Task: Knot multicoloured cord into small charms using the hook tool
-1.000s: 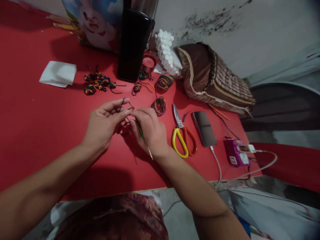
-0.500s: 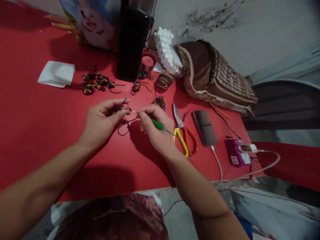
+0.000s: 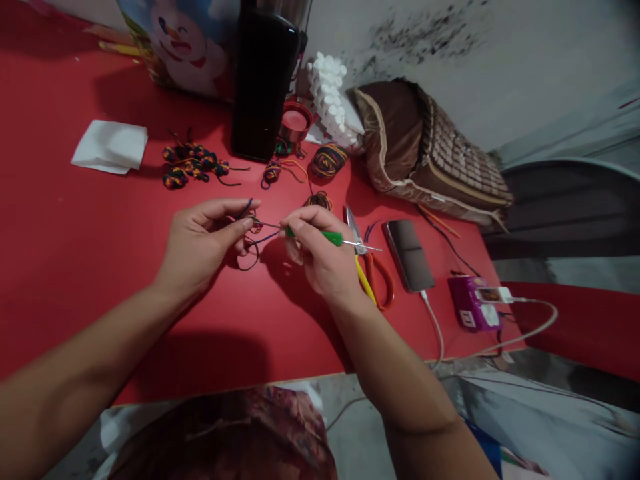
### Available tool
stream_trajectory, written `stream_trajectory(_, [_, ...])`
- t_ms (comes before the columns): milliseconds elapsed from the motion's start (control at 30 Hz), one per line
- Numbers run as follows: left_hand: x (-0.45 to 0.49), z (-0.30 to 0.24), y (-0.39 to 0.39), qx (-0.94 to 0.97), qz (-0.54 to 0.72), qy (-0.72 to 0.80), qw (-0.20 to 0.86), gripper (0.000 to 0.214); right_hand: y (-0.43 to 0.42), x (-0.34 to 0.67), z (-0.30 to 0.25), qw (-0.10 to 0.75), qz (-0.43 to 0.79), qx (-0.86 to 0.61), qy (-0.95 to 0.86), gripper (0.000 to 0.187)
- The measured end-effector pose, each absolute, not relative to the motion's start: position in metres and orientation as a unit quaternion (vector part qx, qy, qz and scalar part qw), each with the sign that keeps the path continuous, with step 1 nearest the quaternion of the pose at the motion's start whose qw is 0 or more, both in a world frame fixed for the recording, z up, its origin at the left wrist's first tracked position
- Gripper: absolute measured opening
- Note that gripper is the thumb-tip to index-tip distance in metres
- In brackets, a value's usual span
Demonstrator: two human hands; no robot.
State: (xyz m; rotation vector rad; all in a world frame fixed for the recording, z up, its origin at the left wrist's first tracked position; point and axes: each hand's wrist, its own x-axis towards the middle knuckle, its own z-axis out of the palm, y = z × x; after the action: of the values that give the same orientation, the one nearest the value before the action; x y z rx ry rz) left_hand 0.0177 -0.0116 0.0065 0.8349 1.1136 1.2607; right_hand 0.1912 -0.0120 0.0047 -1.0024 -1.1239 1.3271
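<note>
Between the thumb and fingers of my left hand [image 3: 197, 243] is a small piece of multicoloured crochet work [image 3: 257, 225], partly covered by the fingertips. A dark strand of yarn [image 3: 249, 267] loops below it and runs toward my right hand. My right hand [image 3: 323, 250] is closed around the green handle of a crochet hook [image 3: 333, 237]. One metal end of the hook meets the crochet piece; the other sticks out past the hand, over the scissors [image 3: 383, 280]. Several knotted multicoloured yarn pieces [image 3: 193, 163] lie beyond my left hand.
A yarn ball [image 3: 329, 160] and a smaller yarn bundle [image 3: 320, 200] lie beyond my right hand. Upright behind them stands a black phone [image 3: 263, 90]. Rightward are a charging phone [image 3: 409, 257], a purple box [image 3: 473, 303] and a brown bag [image 3: 430, 150]. Folded white paper [image 3: 110, 147] lies left.
My right hand has shifted slightly right, and the hook now lies flatter with more of its handle and rear end showing. My left hand has barely moved.
</note>
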Motion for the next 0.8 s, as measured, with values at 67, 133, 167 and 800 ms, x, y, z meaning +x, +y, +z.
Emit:
stream_trajectory(67, [0.0174,0.0076,-0.0114,0.341,0.532,0.464,0.621,0.025,-0.0121,0.1913,0.0043,0.533,0.562,-0.420,-0.473,0.018])
stream_trajectory(133, [0.0169,0.0080,-0.0105,0.322,0.520,0.451,0.650,0.027,-0.0122,0.1910,0.0038,0.530,0.564,-0.420,-0.474,0.019])
stream_trajectory(167, [0.0167,0.0083,-0.0098,0.312,0.515,0.448,0.661,0.027,-0.0122,0.1908,0.0035,0.530,0.564,-0.420,-0.474,0.019])
stream_trajectory(800, [0.0150,0.0086,-0.0052,0.178,0.476,0.446,0.737,0.025,-0.0084,0.1908,-0.0021,0.519,0.610,-0.396,-0.449,0.023])
